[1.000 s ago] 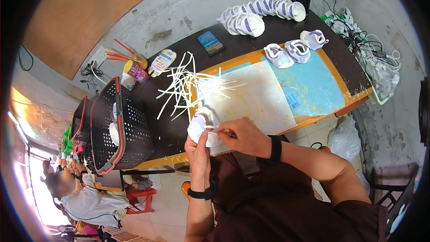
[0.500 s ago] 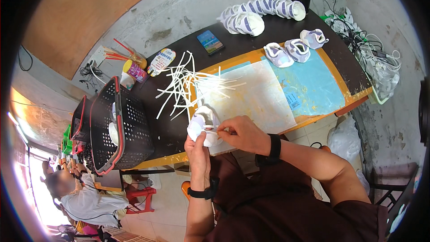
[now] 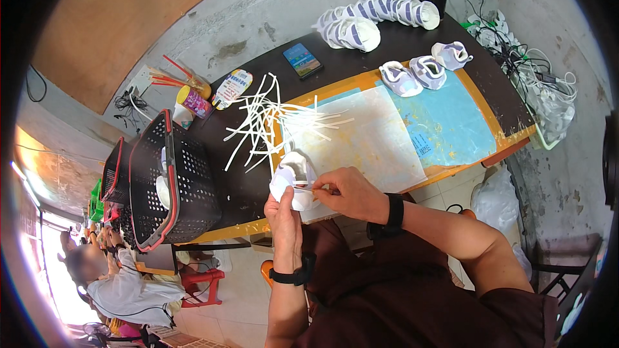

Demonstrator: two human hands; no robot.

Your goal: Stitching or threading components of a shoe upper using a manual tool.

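Near the table's front edge, my left hand (image 3: 284,219) grips a small white shoe upper (image 3: 284,182), thumb on top. My right hand (image 3: 356,194) is at the upper's right side with its fingers pinched together. A thin pale line shows between those fingertips and the upper, but what they hold is too small to make out. Just beyond the upper lies a loose heap of white strips (image 3: 261,122), partly on a whitish sheet (image 3: 367,132). Three white and purple shoe uppers (image 3: 401,80) stand farther right on a blue sheet (image 3: 461,119).
A black perforated basket with a red rim (image 3: 193,187) stands at the table's left. A phone (image 3: 302,60) and rows of stacked shoe uppers (image 3: 351,34) lie toward the back. Tangled cables (image 3: 516,58) hang at the right. Another person (image 3: 129,283) sits at the lower left.
My right fingertips and the thin pale line at the upper have shifted slightly. The upper remains in my left hand at nearly the same spot.
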